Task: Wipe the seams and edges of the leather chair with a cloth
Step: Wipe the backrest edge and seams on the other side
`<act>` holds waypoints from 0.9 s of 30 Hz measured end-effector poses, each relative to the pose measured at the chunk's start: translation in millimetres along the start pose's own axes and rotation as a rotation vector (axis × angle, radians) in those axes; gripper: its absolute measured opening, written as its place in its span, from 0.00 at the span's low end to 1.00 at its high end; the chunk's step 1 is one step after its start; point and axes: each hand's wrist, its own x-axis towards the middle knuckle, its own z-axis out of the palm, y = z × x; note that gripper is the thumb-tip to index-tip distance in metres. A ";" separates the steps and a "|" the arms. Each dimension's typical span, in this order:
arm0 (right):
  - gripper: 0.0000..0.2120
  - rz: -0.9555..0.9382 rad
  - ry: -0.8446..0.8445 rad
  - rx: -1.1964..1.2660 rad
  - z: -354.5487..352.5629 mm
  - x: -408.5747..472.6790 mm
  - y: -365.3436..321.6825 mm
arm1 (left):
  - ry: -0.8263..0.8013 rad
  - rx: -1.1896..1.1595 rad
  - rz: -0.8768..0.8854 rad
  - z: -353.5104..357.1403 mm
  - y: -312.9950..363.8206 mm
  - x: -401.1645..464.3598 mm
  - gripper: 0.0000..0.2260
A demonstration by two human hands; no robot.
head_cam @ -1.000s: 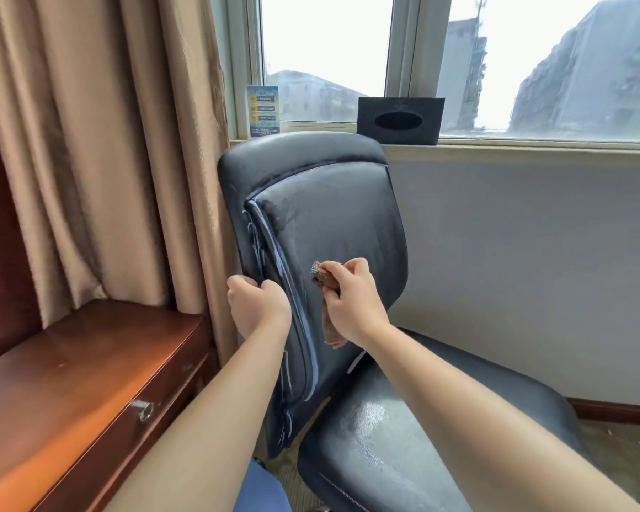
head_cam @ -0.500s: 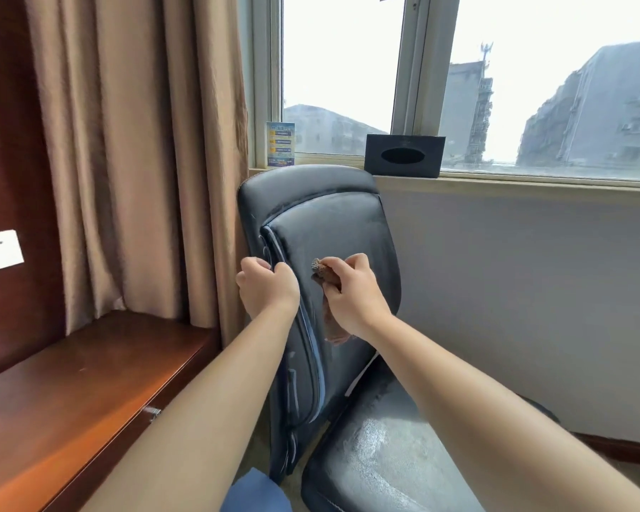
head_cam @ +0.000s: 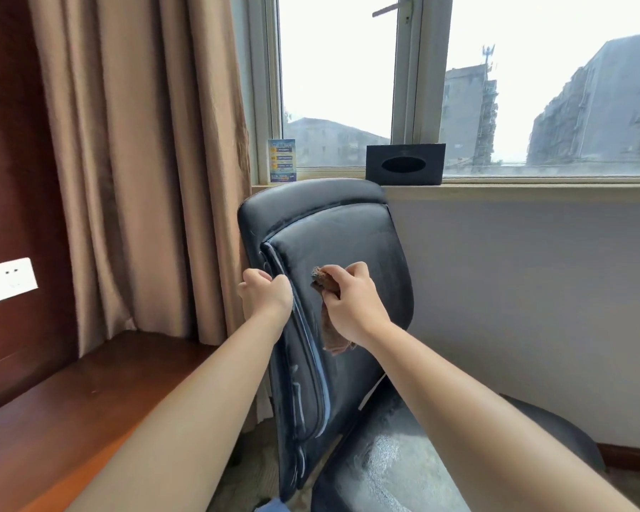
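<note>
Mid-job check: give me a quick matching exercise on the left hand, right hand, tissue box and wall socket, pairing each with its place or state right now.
Things:
1. left hand
2. right hand
3. tissue box
4. wall socket

Places or states:
A. stands on the windowsill
B. grips the side edge of the chair back
C. set in the wood panel at far left
D. holds the brown cloth against the leather

Pairs: 1-B, 2-D, 3-A, 4-C

Hotel-like room: curtain point(head_cam: 141, 171), wooden desk point(head_cam: 71, 419), sill tissue box point(head_cam: 405, 164), leather chair point(head_cam: 333, 245).
</note>
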 end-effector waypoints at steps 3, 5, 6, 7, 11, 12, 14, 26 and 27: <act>0.17 0.000 -0.002 -0.007 -1.7 2.3 6.2 | 0.027 0.002 -0.036 2.9 2.1 2.0 0.04; 0.17 0.006 0.005 -0.008 -4.5 8.1 9.8 | 0.044 0.007 -0.049 3.5 3.4 5.1 0.04; 0.17 0.005 0.008 -0.006 -5.6 12.3 10.7 | 0.048 0.016 -0.048 3.8 3.3 7.6 0.04; 0.17 0.003 0.009 -0.002 -6.4 17.0 11.4 | 0.054 0.029 -0.042 4.7 2.4 10.0 0.04; 0.17 0.006 0.018 0.029 -6.5 34.0 14.2 | 0.081 0.115 -0.005 13.4 -2.3 17.7 0.06; 0.17 0.005 0.016 0.035 -6.0 36.7 16.1 | 0.087 0.137 0.000 16.5 -3.7 18.5 0.08; 0.17 0.000 0.013 0.049 -4.9 40.9 21.7 | 0.119 0.178 0.014 22.4 -7.0 20.4 0.12; 0.18 -0.107 0.020 0.186 4.8 76.4 26.9 | 0.259 0.226 0.001 38.4 -5.0 19.8 0.08; 0.18 -0.114 0.010 0.183 4.6 78.4 26.2 | 0.258 0.225 -0.011 38.3 -4.0 20.2 0.07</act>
